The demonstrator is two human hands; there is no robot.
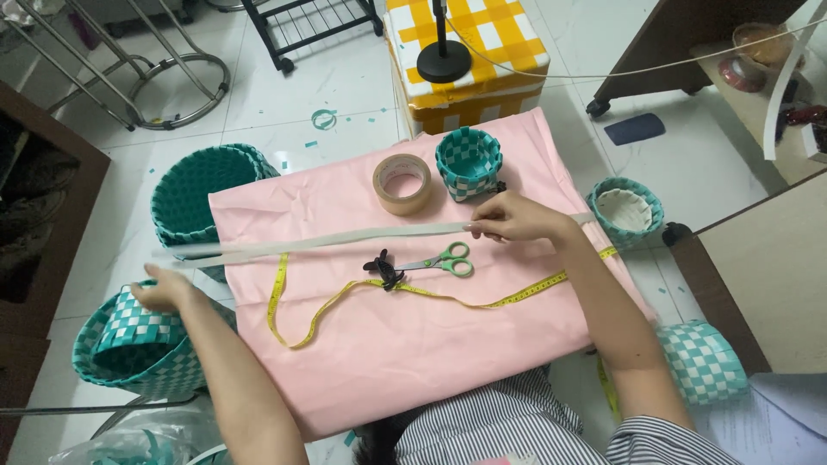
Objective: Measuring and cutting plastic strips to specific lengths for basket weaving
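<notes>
A pink cloth (413,344) lies spread over the floor (345,77), and both hands work from its edges. The right hand (510,217) pinches one end of a long pale strip (327,240) that runs away to its left across the cloth; to keep it flat, I judge the pinch should stay low and pull straight along the strip. The left hand (164,293) rests on the rim of a checked teal basket (138,344) just below it, fingers curled over the edge, though whether it truly grips is hard to tell from here. Just below the right hand lie green scissors (448,260) and a yellow tape measure (405,291); above and to its left sits a tape roll (402,182).

Counted: five teal woven baskets visibly, perhaps more nested inside them, plus one cloth, one strip, one tape measure, one roll and one pair of scissors.
</notes>
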